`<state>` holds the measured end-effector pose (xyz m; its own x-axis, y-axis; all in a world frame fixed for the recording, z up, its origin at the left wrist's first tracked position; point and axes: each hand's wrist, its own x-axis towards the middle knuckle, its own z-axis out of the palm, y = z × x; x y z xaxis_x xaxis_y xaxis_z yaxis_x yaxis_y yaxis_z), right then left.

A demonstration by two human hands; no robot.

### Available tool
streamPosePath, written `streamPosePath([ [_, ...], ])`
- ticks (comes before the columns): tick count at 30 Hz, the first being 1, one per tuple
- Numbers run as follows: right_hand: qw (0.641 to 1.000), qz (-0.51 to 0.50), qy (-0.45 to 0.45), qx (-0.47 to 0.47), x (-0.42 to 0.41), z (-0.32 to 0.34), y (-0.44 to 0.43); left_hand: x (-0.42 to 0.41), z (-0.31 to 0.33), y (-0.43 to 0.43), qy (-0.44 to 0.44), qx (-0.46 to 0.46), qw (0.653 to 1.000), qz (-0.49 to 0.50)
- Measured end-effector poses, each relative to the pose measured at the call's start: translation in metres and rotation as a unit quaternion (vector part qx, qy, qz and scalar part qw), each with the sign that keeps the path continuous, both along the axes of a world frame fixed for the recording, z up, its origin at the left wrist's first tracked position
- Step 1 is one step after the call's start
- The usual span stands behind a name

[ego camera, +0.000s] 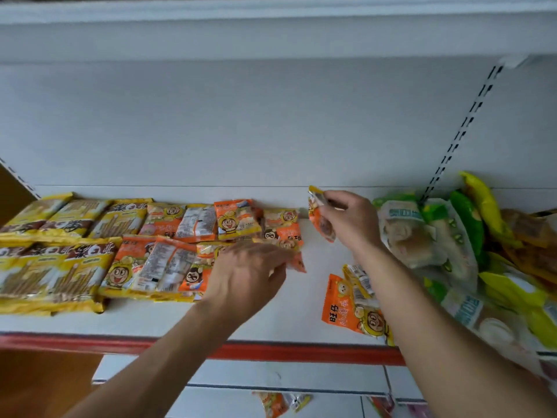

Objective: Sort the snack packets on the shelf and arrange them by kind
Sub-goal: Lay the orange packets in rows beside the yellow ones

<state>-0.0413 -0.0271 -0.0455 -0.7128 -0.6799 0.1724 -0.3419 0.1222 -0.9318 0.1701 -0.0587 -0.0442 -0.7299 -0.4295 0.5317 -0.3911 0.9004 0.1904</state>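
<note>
On the white shelf (301, 321) several yellow biscuit-stick packets (57, 251) lie at the left. Beside them lie two rows of small orange cartoon snack packets (193, 242). My left hand (244, 273) hovers over the right end of the front row and pinches a blurred orange packet (297, 262) at its fingertips. My right hand (349, 220) holds another small orange packet (321, 215) up by its top edge near the back wall. Two orange packets (351, 303) lie loose by my right forearm.
A loose heap of green, yellow and white bread and snack bags (452, 245) fills the shelf's right end. The shelf front has a red strip (286, 351). On a lower shelf lies another small orange packet (277, 402). A slotted upright (464, 128) runs up the back wall.
</note>
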Motion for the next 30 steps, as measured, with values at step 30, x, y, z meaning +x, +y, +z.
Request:
streamPosePath([
  [30,0.943,0.107,0.240,0.206,0.024,-0.014,0.014,-0.008,-0.038,0.008,-0.163,0.089,0.983,0.015],
])
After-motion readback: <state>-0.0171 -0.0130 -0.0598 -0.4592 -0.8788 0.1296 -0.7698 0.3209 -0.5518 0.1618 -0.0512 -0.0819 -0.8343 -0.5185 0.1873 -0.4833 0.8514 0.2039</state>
